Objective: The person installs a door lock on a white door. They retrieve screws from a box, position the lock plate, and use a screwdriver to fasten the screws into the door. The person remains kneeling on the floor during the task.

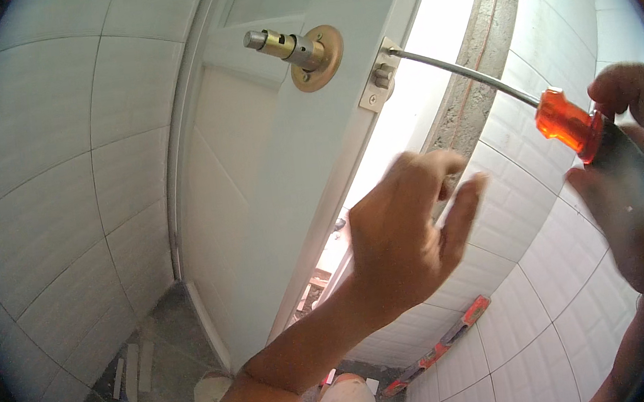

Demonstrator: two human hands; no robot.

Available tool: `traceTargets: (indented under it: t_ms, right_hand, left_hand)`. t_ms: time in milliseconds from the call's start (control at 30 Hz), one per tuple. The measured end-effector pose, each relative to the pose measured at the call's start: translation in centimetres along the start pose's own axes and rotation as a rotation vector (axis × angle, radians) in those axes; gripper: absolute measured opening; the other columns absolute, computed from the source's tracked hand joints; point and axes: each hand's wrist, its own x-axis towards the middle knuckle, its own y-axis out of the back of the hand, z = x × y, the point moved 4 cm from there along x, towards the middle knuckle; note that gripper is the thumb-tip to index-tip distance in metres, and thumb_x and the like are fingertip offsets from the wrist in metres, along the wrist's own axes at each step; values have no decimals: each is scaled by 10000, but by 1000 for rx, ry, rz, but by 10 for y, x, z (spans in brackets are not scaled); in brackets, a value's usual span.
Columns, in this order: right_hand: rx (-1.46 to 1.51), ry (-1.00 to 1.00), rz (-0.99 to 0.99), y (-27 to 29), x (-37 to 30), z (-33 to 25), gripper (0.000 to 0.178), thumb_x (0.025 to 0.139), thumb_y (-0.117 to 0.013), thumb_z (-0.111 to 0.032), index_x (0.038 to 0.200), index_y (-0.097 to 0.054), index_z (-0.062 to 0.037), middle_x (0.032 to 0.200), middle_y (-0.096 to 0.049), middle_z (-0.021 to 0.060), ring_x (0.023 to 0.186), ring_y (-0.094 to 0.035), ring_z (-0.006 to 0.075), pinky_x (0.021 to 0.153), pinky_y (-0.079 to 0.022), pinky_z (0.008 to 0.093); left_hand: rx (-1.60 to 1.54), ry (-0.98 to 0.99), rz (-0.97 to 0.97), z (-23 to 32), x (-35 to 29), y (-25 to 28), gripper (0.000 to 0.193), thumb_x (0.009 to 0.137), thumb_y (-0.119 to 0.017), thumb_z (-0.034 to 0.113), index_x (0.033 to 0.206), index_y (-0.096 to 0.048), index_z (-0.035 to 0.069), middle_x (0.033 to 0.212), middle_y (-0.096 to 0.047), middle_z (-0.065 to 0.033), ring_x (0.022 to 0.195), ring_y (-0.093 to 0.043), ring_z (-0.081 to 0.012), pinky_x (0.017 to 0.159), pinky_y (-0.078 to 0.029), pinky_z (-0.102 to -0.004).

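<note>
At the right edge, my right hand [635, 194] is closed around a screwdriver with an orange-and-black handle [571, 127]. Its long metal shaft reaches left, and the tip meets the upper screw of the latch plate [375, 96] on the door's edge. The latch bolt [383, 76] sticks out of that plate. My left hand [402, 232] hovers below the shaft, apart from the door, its fingers bent and thumb spread, with nothing visible in it. On the face of the white door [274, 182], a bare knob spindle [284, 47] projects from a round brass-coloured rose [329, 57].
White tiled walls [39, 166] stand on both sides. Beyond the door's edge runs a rough cement strip [468, 70]. A red spirit level [440, 344] lies along the foot of the right wall. Tile strips [132, 378] lie on the dusty grey floor at lower left.
</note>
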Motion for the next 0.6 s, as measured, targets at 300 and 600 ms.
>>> traceTargets:
  t_ms: [300, 600]
  right_hand:
    - [-415, 249, 19, -17, -8, 5, 292, 798, -695, 1, 1070, -596, 40, 904, -616, 136, 785, -626, 197, 697, -538, 343]
    - [-148, 199, 65, -24, -8, 21, 375, 717, -732, 26, 1061, -582, 14, 879, -586, 93, 711, -582, 141, 570, -481, 260]
  left_hand:
    - [870, -51, -126, -31, -1, 37, 868, 633, -814, 94, 1369, -376, -47, 1010, -442, -172, 810, -562, -286, 670, -525, -349]
    - [948, -211, -164, -41, 1, 31, 925, 627, -706, -1, 1431, -263, -115, 924, -434, -147, 717, -524, -193, 538, -510, -265]
